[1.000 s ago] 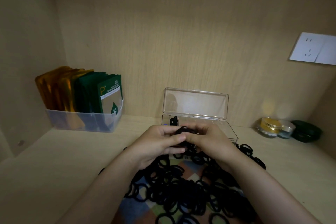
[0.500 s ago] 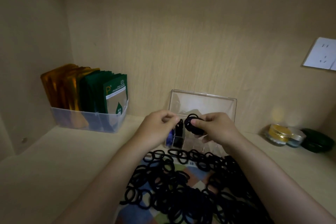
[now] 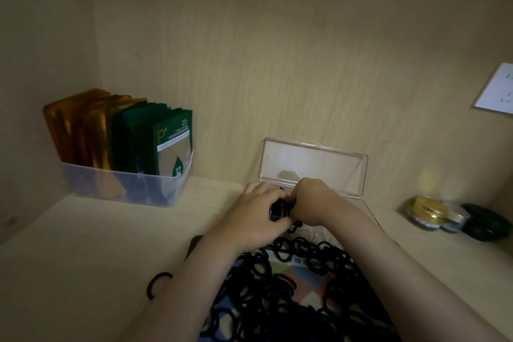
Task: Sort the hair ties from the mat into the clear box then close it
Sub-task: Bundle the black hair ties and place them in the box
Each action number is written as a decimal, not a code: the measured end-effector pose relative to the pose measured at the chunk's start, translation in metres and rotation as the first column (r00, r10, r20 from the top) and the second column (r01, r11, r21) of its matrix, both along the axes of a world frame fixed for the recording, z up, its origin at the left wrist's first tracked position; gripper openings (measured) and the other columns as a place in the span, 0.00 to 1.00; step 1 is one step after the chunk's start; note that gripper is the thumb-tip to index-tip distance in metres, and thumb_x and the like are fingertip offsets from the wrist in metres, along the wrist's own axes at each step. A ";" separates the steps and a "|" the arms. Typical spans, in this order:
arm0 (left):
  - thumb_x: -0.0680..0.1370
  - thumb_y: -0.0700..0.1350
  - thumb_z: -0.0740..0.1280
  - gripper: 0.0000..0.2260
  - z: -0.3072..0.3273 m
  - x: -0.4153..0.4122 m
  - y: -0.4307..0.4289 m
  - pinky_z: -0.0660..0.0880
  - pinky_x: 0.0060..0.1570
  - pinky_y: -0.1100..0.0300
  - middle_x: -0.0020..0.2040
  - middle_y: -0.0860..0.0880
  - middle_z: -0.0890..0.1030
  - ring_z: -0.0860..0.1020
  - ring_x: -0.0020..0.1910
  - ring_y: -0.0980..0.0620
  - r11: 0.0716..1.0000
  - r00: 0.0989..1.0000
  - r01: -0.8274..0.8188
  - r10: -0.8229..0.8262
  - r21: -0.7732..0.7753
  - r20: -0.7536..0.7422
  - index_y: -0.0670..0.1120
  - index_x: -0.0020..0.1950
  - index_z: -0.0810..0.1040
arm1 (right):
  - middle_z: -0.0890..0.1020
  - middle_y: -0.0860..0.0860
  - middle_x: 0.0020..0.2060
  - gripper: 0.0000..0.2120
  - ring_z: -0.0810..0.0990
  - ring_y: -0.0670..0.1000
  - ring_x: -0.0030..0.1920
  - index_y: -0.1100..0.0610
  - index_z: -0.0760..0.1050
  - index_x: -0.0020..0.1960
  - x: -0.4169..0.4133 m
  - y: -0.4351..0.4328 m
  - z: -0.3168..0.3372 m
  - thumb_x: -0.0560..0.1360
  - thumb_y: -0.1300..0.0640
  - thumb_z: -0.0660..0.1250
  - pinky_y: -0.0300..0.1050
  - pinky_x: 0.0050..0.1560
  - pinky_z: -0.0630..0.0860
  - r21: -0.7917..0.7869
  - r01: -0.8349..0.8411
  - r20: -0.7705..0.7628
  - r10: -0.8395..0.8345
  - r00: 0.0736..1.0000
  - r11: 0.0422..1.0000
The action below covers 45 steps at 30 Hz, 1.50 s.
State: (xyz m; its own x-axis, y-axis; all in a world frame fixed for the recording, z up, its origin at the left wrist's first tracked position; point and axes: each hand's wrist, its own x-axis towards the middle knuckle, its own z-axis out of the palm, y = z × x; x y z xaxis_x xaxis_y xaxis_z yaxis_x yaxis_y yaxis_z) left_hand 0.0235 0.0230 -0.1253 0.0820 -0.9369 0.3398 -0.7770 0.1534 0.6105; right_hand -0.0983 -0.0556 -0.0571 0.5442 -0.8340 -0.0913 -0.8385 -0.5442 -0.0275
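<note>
A heap of black hair ties (image 3: 299, 294) covers a colourful patchwork mat (image 3: 302, 277) at the bottom centre. Behind it stands the clear box (image 3: 369, 211), its lid (image 3: 311, 166) raised against the back wall. My left hand (image 3: 255, 214) and my right hand (image 3: 316, 203) meet over the left end of the box, both pinching a small bundle of black hair ties (image 3: 280, 209) down in its left part. The hands hide most of the inside of the box. One stray hair tie (image 3: 156, 284) lies on the shelf left of my left forearm.
A translucent bin (image 3: 122, 189) with gold and green sachets stands at the back left. Small jars (image 3: 427, 212) and a dark green lid (image 3: 485, 221) sit at the back right. A white wall socket (image 3: 497, 89) is on the right wall. Wooden walls close in the shelf.
Both hands have dropped from above the box down onto its left end, carrying the bundle of ties with them. The camera has tilted, so the scene sits lower in view.
</note>
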 end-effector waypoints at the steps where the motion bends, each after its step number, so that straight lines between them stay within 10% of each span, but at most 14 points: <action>1: 0.75 0.55 0.68 0.21 -0.001 -0.001 0.000 0.61 0.70 0.61 0.65 0.60 0.71 0.60 0.70 0.59 1.000 1.000 -0.002 0.002 -0.021 0.012 0.56 0.68 0.73 | 0.80 0.54 0.39 0.08 0.79 0.53 0.43 0.60 0.83 0.47 -0.001 -0.002 0.000 0.71 0.57 0.71 0.42 0.40 0.73 0.019 -0.013 -0.011 0.013 1.000 1.000; 8: 0.77 0.57 0.65 0.18 -0.007 -0.003 -0.002 0.58 0.72 0.58 0.68 0.60 0.68 0.57 0.72 0.59 0.997 0.999 0.003 -0.001 -0.072 0.034 0.60 0.66 0.75 | 0.80 0.44 0.30 0.03 0.77 0.45 0.34 0.50 0.83 0.39 -0.023 -0.008 0.019 0.71 0.56 0.73 0.38 0.37 0.72 0.242 -0.113 0.205 0.063 0.977 0.964; 16: 0.74 0.54 0.69 0.19 -0.005 -0.004 0.001 0.66 0.63 0.60 0.61 0.61 0.72 0.65 0.65 0.58 0.987 0.999 -0.006 0.001 -0.159 -0.033 0.59 0.63 0.70 | 0.78 0.53 0.51 0.11 0.72 0.55 0.55 0.43 0.85 0.52 -0.019 0.002 -0.005 0.75 0.54 0.66 0.50 0.56 0.73 -0.052 -0.105 0.056 0.107 0.993 0.993; 23: 0.77 0.58 0.65 0.10 -0.010 -0.005 -0.001 0.64 0.68 0.57 0.62 0.60 0.72 0.65 0.66 0.58 0.975 1.000 -0.015 0.021 -0.222 0.024 0.58 0.56 0.79 | 0.80 0.50 0.62 0.21 0.73 0.55 0.65 0.46 0.78 0.65 -0.019 -0.015 0.008 0.72 0.47 0.70 0.50 0.66 0.71 0.111 -0.042 -0.016 0.044 0.999 0.993; 28: 0.78 0.59 0.64 0.12 -0.010 -0.003 0.000 0.59 0.67 0.60 0.66 0.60 0.70 0.61 0.69 0.60 0.983 0.995 0.000 0.019 -0.181 0.099 0.60 0.60 0.77 | 0.79 0.45 0.63 0.20 0.75 0.48 0.65 0.47 0.82 0.61 -0.041 -0.018 0.013 0.74 0.64 0.64 0.43 0.65 0.69 0.021 -0.192 0.216 0.183 0.959 0.981; 34: 0.76 0.54 0.70 0.20 -0.002 -0.004 0.004 0.65 0.62 0.64 0.62 0.59 0.70 0.66 0.65 0.59 0.992 0.999 -0.019 0.023 -0.123 0.025 0.55 0.65 0.68 | 0.82 0.42 0.56 0.21 0.69 0.50 0.62 0.47 0.84 0.52 -0.036 0.001 -0.012 0.72 0.49 0.53 0.49 0.63 0.60 -0.158 -0.371 -0.071 0.364 0.929 0.915; 41: 0.78 0.55 0.67 0.25 0.012 -0.018 0.014 0.60 0.64 0.64 0.69 0.58 0.66 0.62 0.69 0.60 0.999 0.999 -0.045 0.045 -0.017 0.019 0.56 0.73 0.63 | 0.81 0.46 0.63 0.19 0.76 0.48 0.65 0.50 0.80 0.64 -0.058 -0.002 0.001 0.76 0.59 0.61 0.44 0.69 0.67 -0.176 -0.338 0.259 0.375 0.890 0.925; 45: 0.78 0.53 0.68 0.12 0.030 -0.008 0.027 0.68 0.56 0.62 0.57 0.58 0.73 0.69 0.58 0.60 0.989 0.985 -0.130 0.137 -0.076 0.103 0.57 0.60 0.72 | 0.84 0.45 0.51 0.13 0.79 0.40 0.46 0.50 0.84 0.54 -0.066 0.007 0.009 0.75 0.62 0.66 0.37 0.51 0.75 -0.209 -0.390 0.404 0.442 0.801 0.897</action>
State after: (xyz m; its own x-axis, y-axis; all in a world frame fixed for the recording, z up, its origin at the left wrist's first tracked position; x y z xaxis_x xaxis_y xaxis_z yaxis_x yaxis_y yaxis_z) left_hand 0.0158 0.0497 -0.0954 0.1644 -0.8940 0.4169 -0.8539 0.0826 0.5138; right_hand -0.1648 -0.0482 -0.0485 0.8024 -0.5082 0.3128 -0.4466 -0.8591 -0.2500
